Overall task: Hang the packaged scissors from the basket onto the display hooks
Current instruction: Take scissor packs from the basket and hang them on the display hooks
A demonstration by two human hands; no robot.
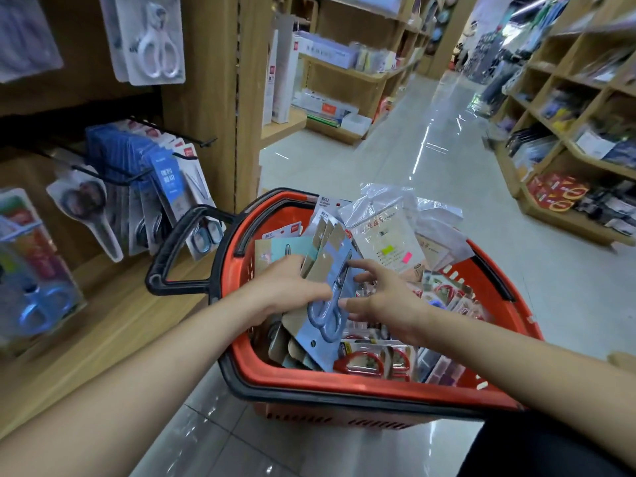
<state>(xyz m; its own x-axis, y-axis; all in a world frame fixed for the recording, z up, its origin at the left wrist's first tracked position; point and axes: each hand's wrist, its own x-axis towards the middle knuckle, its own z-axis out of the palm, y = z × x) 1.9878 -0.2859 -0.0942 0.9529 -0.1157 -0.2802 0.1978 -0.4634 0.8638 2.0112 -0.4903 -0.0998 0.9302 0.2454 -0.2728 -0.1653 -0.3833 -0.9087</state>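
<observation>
Far L, on the wooden display: a pack w/ blue-handled scissors point(38, 287) low down, and a white-handled pair point(155, 39) in a clear blister up top. Between them, black display hooks point(113, 177) stick out from the board, carrying a row of blue-card scissor packs point(165, 184) hanging close together. One hook further up has nothing on its front end.

Next, the red basket point(344, 383), w/ its black handle point(182, 242) tipped toward the display. It's packed full.

My L hand point(289, 287) is over the basket's L half, gripping a fanned stack of packaged scissors. Fingers are curled round the back and the thumb lies across the front. Top of the stack is a blue-card pack point(335, 273) w/ grey-blue handles, tilted, hang-hole end pointing down at me.

My R hand point(385, 297) is just beside it, fingers spread wide and holding nothing, w/ thumb and index tips at the R edge of that blue pack.

Under the R hand, near the front wall of the basket: red-handled scissor packs point(364, 363). At the far side, crinkled clear bags point(385, 235) w/ paper inserts stand upright.

R of the basket there's glossy tiled floor point(447, 166), then wooden shelves point(568, 132) of stock, too blurred to read.
</observation>
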